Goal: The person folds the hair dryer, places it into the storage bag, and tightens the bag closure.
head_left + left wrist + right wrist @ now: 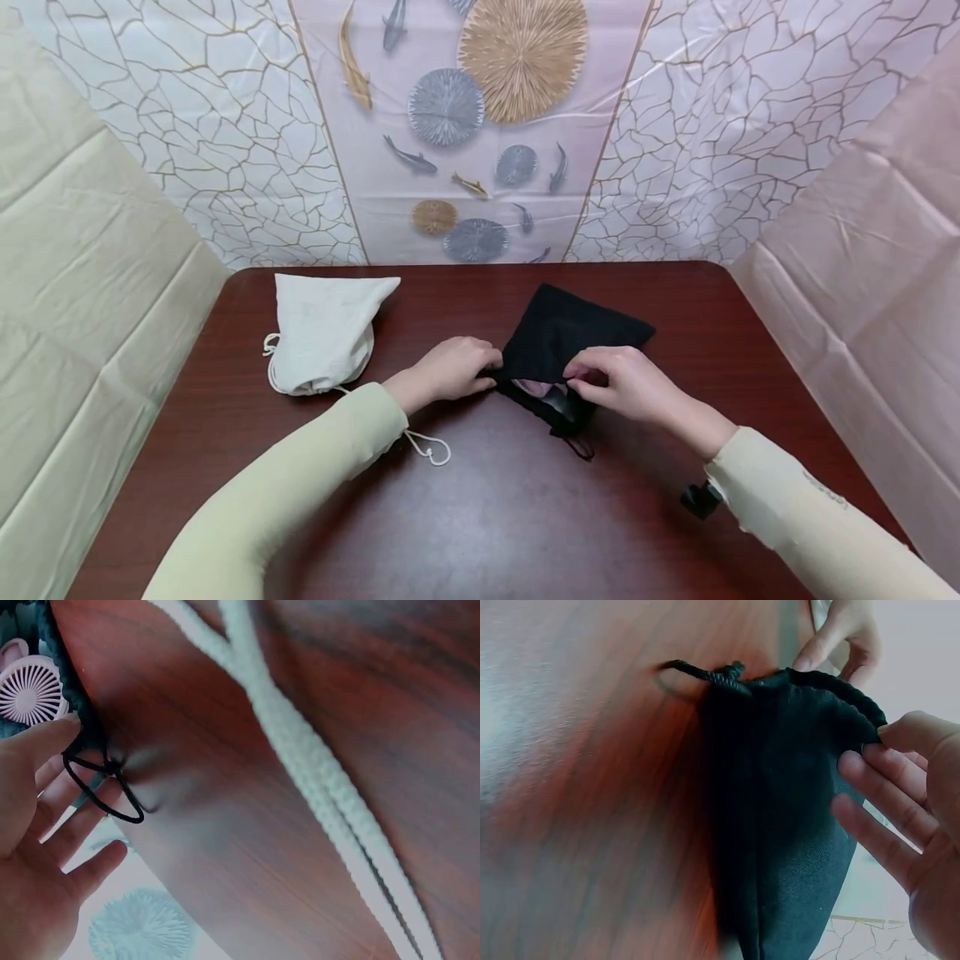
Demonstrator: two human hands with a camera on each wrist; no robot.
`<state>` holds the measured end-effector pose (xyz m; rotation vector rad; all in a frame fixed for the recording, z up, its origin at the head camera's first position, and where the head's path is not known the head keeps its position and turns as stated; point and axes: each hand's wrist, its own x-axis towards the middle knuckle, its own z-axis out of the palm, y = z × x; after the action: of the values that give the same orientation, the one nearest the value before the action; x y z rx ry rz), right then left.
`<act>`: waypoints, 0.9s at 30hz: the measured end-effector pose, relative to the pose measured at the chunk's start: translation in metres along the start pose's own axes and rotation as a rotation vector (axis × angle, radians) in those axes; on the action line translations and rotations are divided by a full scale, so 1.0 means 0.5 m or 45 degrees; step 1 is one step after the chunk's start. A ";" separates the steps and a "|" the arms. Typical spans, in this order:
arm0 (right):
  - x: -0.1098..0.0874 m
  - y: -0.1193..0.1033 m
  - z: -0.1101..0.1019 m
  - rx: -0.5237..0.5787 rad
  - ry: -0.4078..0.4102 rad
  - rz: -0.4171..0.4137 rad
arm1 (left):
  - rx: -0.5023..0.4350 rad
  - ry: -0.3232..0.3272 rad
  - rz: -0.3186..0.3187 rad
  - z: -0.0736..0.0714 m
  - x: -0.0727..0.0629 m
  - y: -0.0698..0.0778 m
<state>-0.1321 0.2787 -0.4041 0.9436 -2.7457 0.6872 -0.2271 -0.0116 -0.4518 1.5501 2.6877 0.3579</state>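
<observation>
A black drawstring bag (570, 325) lies on the table with its mouth toward me, held partly open. My left hand (453, 368) pinches the left end of its rim, thumb on one side and fingers behind, as the left wrist view shows. Thumb and index finger of my right hand (630, 382) pinch the rim farther right; its other fingers extend along the cloth in the right wrist view. Inside the mouth shows a pink round grille, like a small fan (30, 691), partly hidden by the bag. A black cord loop (112, 796) hangs from the rim.
A white drawstring bag (318, 329) rests at the back left of the brown table (480, 517). Its white cord (429, 454) runs under my left forearm. A small black device (701, 500) sits at my right cuff. Fabric walls border the table's back and sides.
</observation>
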 end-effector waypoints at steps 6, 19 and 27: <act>-0.035 -0.008 0.005 -0.128 0.026 -0.048 | 0.177 0.007 0.089 0.001 -0.009 0.005; -0.099 -0.026 0.072 -0.513 0.045 -0.196 | 0.323 0.055 0.062 0.010 -0.020 -0.002; -0.088 -0.021 0.093 -0.698 0.031 -0.287 | 0.268 0.082 0.103 -0.003 -0.026 -0.001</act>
<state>-0.0911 0.2734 -0.4540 1.0624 -2.5291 -0.0931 -0.2210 -0.0232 -0.4517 1.7332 2.7964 0.1310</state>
